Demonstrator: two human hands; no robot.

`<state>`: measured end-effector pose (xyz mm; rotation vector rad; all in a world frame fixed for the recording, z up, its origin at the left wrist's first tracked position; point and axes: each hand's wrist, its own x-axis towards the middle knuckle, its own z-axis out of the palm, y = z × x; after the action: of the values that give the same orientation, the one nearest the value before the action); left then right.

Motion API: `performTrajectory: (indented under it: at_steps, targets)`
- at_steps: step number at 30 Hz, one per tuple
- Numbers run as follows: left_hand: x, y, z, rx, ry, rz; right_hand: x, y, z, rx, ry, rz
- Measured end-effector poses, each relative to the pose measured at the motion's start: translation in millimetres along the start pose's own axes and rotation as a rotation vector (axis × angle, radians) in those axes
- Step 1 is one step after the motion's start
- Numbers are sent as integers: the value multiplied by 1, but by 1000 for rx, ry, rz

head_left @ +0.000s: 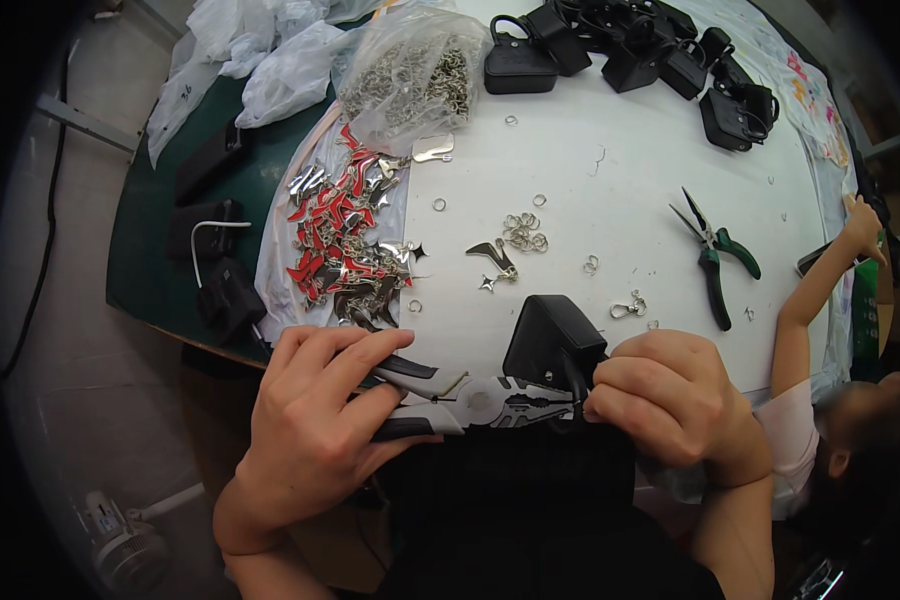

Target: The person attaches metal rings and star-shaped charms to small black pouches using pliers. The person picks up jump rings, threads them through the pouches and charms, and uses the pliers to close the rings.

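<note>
My left hand (320, 420) is wrapped round the grey and black handles of a pair of pliers (480, 402). Their jaws point right, and the tips meet the fingers of my right hand (670, 395). That hand is closed in a pinch; whatever it holds is hidden behind the fingers. A black box (550, 335) with a dark loop sits just behind the jaws, at the table's near edge. Beyond the pliers lies a dark, metallic boot-shaped charm with a small star (490, 262). A loose silver clasp (629, 305) rests behind my right hand.
Red and silver charms (340, 220) are heaped at the left, below a clear bag of metal chains (410, 80). Split rings (525, 232) lie mid-table. Green-handled needle-nose pliers (715, 255) are at right. Several black boxes (650, 50) stand at the back. Another person's arm (800, 300) reaches in from the right.
</note>
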<state>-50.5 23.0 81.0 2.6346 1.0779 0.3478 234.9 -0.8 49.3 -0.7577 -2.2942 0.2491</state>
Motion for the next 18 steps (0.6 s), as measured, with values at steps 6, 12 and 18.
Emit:
performTrajectory:
  at_steps: [6,12,18]
  targets:
    - [0,-5,1,-23,4,18,3,2,1,17,-11,-24]
    - [1,-5,0,-35,8,16,3,1,2,59,-19,-6]
    - [8,-7,2,12,-9,69,-1,0,6,127,-10,80]
